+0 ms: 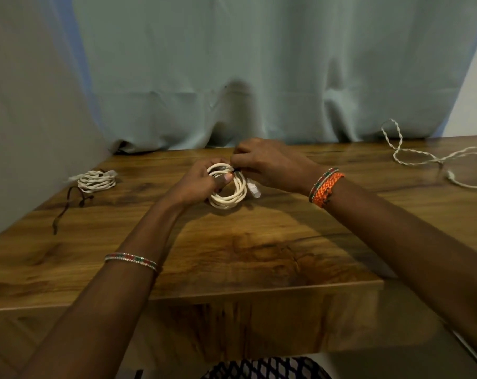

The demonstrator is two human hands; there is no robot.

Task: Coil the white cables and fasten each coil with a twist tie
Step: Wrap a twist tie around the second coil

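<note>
We see the left hand (202, 181) gripping the coiled white cable (230, 190) mid-table (259, 242), thumb pressed on its loops. The right hand (264, 165) pinches what may be a dark twist tie (236, 169) at the coil's top.

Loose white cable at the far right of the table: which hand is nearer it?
Right. The right hand is mid-table at the coil, well left of the loose white cable; the left hand is farther left.
</note>
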